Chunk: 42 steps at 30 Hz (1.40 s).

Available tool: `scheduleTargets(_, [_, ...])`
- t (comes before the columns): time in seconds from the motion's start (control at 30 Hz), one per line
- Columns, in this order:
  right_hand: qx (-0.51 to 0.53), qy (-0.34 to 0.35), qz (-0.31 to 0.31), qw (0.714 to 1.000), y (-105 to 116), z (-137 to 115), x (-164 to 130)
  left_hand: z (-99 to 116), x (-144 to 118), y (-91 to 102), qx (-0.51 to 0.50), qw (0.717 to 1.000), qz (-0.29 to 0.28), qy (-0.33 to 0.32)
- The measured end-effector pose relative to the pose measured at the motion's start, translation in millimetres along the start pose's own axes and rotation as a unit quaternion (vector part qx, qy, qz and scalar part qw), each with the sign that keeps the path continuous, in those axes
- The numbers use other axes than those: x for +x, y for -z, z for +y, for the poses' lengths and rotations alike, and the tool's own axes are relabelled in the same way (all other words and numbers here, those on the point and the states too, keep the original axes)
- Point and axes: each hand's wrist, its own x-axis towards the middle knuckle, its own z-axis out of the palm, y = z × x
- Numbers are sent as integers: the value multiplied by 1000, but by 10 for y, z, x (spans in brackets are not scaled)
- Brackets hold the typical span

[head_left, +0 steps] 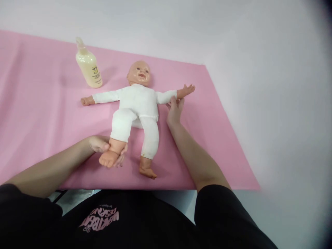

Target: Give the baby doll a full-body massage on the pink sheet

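Observation:
A baby doll point(139, 101) with a white cloth body lies on its back on the pink cover, its head away from me and both arms spread. My left hand point(100, 143) is wrapped round the doll's lower leg on the left, just above the foot, and that leg is raised. Part of this hand is hidden behind the leg. At the doll's outstretched arm on the right, my right hand point(175, 108) grips near the wrist, with the fingertips partly behind it. The doll's other leg rests towards the near edge.
A pump bottle point(89, 67) of pale yellow liquid stands on the pink cover point(38, 103), left of the doll's head. The cover's near edge runs close to my body, and its right edge slants beyond my right forearm. A pale wall lies behind.

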Motion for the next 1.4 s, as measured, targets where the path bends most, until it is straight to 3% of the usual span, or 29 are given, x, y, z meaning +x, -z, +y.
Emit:
scheduleTargets(0.1, [-85, 142, -49, 985, -56, -64, -81, -24, 19, 19, -47, 991, 102, -79])
scheduleTargets(0.23, [-160, 238, -127, 950, -131, -125, -209, 21, 81, 0, -110, 955, 240, -133])
scheduleTargets(0.3, [-212, 289, -182, 916, -148, -181, -263, 47, 116, -15, -143, 935, 292, -142])
scheduleTargets(0.4, [-274, 331, -237, 871, -153, -274, -307, 64, 155, -21, -182, 907, 348, -152])
scheduleTargets(0.5, [-304, 336, -267, 851, -148, -329, -315, 66, 172, -15, -202, 894, 370, -155])
scheduleTargets(0.6, [-302, 343, -280, 844, -149, -332, -318, 59, 172, -6, -204, 897, 360, -154])
scheduleTargets(0.67, [-292, 332, -270, 855, -157, -313, -319, 44, 162, 5, -192, 905, 346, -154])
scheduleTargets(0.87, [-167, 209, -140, 953, -164, -194, -237, -7, 111, -2, -70, 951, 257, -155])
scheduleTargets(1.0, [-70, 103, -49, 991, -80, -85, -101, 36, 79, -98, 19, 990, 127, -57])
scheduleTargets(1.1, [-18, 11, -9, 1000, 22, 56, 9, 98, 73, -164, 104, 990, 48, 81])
scheduleTargets(1.2, [-9, -47, 6, 999, 115, 228, 104, 142, 84, -185, 168, 973, 23, 156])
scheduleTargets(1.4, [-10, -34, -10, 999, 107, 279, 94, 146, 91, -184, 136, 984, 38, 109])
